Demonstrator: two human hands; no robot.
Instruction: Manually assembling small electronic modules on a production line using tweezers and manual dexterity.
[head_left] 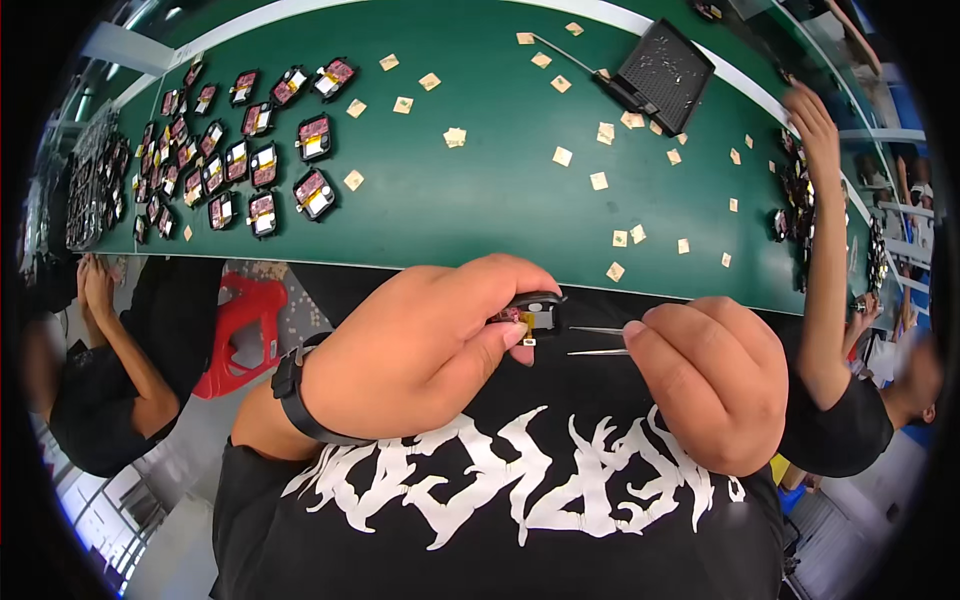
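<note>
My left hand [420, 350] is closed on a small open black device housing [542, 315], pinching it between thumb and fingers in front of my chest. Inside the housing show a reddish circuit board, a strip of yellow tape and a silver-grey part; my fingers cover the rest. Just to its right, my right hand [715, 385] grips a pair of metal tweezers [598, 351]. The two tips are spread, point left toward the housing and stand apart from it, with nothing visible between them.
A green worktable [470, 200] spans the view ahead. Several similar black housings [262, 165] lie at its left, and small pale squares [562, 156] are scattered about. A black tray [668, 75] holding tiny bits stands far right. Co-workers sit on both sides; a red stool [240, 335] is at left.
</note>
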